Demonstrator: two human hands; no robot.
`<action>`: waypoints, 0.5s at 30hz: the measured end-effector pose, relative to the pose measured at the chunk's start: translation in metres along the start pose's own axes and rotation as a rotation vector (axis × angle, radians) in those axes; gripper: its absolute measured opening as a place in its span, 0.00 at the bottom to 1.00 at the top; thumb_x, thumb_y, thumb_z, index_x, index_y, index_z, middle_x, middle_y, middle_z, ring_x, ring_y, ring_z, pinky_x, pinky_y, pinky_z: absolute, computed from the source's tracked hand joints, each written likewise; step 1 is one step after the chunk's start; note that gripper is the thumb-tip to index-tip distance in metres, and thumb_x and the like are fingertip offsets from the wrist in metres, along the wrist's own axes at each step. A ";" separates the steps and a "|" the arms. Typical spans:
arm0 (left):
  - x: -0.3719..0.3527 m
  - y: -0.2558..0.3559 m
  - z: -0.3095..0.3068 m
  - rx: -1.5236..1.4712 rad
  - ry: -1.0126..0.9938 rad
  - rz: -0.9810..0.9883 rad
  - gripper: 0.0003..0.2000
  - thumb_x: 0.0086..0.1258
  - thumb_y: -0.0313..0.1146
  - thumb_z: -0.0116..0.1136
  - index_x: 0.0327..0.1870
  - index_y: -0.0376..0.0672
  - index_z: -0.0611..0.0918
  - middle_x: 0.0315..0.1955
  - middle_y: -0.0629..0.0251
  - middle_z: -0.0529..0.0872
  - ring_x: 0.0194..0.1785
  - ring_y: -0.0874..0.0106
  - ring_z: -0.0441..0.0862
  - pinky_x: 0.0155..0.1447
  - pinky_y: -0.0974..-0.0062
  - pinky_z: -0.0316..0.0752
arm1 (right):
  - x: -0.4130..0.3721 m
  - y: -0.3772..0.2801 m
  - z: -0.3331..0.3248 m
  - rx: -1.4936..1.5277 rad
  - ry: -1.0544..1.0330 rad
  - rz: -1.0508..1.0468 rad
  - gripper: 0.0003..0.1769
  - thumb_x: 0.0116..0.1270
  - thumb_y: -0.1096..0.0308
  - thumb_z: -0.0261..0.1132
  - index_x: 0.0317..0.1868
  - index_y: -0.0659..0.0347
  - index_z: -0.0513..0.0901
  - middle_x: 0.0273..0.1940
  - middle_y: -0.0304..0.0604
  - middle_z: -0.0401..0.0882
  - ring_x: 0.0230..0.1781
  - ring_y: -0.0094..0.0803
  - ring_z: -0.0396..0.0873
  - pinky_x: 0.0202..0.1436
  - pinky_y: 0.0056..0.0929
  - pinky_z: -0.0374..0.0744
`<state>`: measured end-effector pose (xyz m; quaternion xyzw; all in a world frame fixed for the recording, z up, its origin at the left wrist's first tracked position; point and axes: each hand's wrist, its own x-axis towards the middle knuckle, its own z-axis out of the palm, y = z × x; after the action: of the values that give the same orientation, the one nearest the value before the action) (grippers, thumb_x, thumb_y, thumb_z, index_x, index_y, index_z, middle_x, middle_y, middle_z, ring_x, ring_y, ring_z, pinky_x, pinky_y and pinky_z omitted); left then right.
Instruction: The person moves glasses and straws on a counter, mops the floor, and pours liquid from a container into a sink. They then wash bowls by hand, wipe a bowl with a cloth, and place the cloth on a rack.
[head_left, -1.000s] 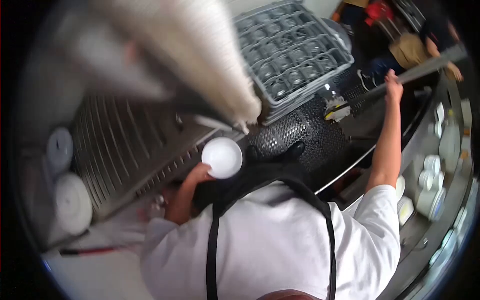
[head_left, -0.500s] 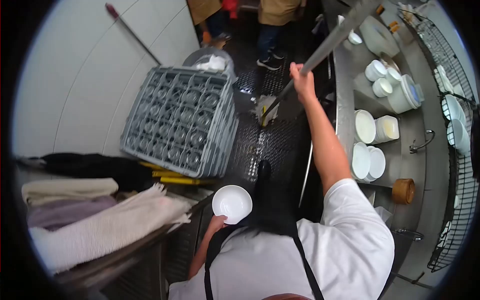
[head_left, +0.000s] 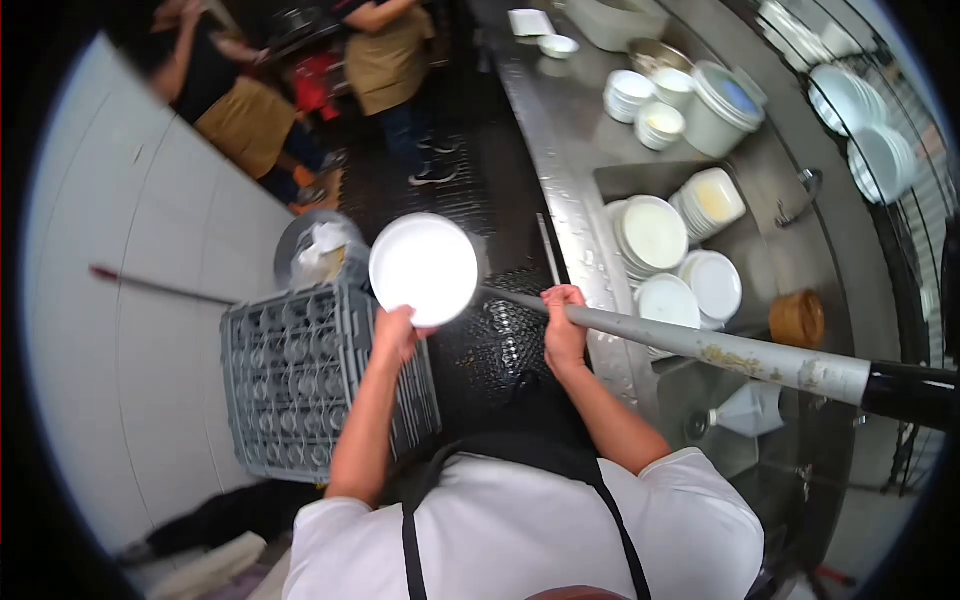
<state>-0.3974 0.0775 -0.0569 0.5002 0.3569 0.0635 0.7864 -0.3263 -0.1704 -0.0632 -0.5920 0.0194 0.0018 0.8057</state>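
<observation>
My left hand (head_left: pixel 398 334) is closed on the near rim of a round white bowl (head_left: pixel 424 266), held out in front of me above the floor. Closed around the grey pole of a mop (head_left: pixel 690 345) is my right hand (head_left: pixel 565 328), beside the counter edge. The pole slants across the sink area, with its black end toward the right. Its lower end passes behind the bowl and is hidden from view.
On the right, a steel sink counter (head_left: pixel 560 170) carries stacked white dishes (head_left: pixel 655 235), small bowls and a bucket (head_left: pixel 715 110). A grey glass rack (head_left: pixel 290 385) stands left, near a bin (head_left: pixel 325 250). Two people in tan aprons (head_left: pixel 385 70) stand ahead on the wet floor (head_left: pixel 490 340).
My left hand has brought the bowl forward and up from beside my body. My right hand has drawn nearer, and the mop pole has swung down to a flatter slant. The view has turned right.
</observation>
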 end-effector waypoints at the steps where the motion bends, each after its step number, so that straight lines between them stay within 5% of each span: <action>1: 0.016 0.027 0.033 0.086 -0.041 0.043 0.24 0.61 0.18 0.38 0.62 0.27 0.66 0.44 0.45 0.81 0.34 0.57 0.85 0.27 0.65 0.84 | 0.003 -0.004 -0.004 -0.021 0.019 0.020 0.10 0.76 0.66 0.56 0.35 0.61 0.72 0.35 0.40 0.75 0.40 0.25 0.71 0.53 0.25 0.70; 6: 0.097 0.069 0.182 0.321 -0.280 0.430 0.26 0.57 0.20 0.38 0.61 0.32 0.70 0.45 0.48 0.82 0.37 0.58 0.86 0.29 0.66 0.83 | 0.028 0.002 -0.014 -0.066 0.056 0.019 0.09 0.75 0.67 0.56 0.36 0.63 0.74 0.34 0.38 0.76 0.37 0.22 0.71 0.47 0.23 0.71; 8: 0.115 0.069 0.238 0.706 -0.283 0.899 0.23 0.60 0.20 0.41 0.60 0.39 0.72 0.45 0.43 0.83 0.43 0.48 0.84 0.46 0.58 0.80 | 0.037 0.001 -0.012 -0.104 0.070 0.037 0.10 0.75 0.67 0.56 0.35 0.62 0.74 0.33 0.37 0.76 0.37 0.21 0.71 0.47 0.23 0.71; 10: 0.103 0.065 0.290 0.853 -0.305 0.961 0.22 0.62 0.19 0.46 0.60 0.39 0.71 0.45 0.40 0.82 0.48 0.43 0.81 0.50 0.55 0.75 | 0.046 0.009 -0.013 -0.152 0.088 -0.005 0.13 0.74 0.62 0.59 0.36 0.63 0.76 0.29 0.30 0.73 0.31 0.18 0.69 0.38 0.22 0.70; 12: 0.124 0.050 0.323 0.844 -0.471 1.347 0.26 0.61 0.17 0.50 0.63 0.37 0.69 0.50 0.42 0.80 0.50 0.44 0.80 0.51 0.56 0.77 | 0.052 -0.001 -0.007 -0.038 0.071 -0.025 0.11 0.73 0.64 0.59 0.36 0.63 0.76 0.29 0.31 0.73 0.31 0.18 0.68 0.37 0.21 0.70; 15: 0.137 0.041 0.360 0.823 -0.696 1.583 0.26 0.60 0.20 0.52 0.64 0.39 0.70 0.59 0.48 0.76 0.51 0.50 0.81 0.52 0.60 0.79 | 0.064 0.001 -0.003 0.026 0.139 0.017 0.09 0.73 0.66 0.59 0.37 0.63 0.76 0.30 0.33 0.75 0.33 0.19 0.72 0.40 0.21 0.72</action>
<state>-0.0613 -0.1070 -0.0027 0.8243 -0.3441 0.2941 0.3401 -0.2625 -0.1748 -0.0670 -0.5798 0.0806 -0.0327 0.8101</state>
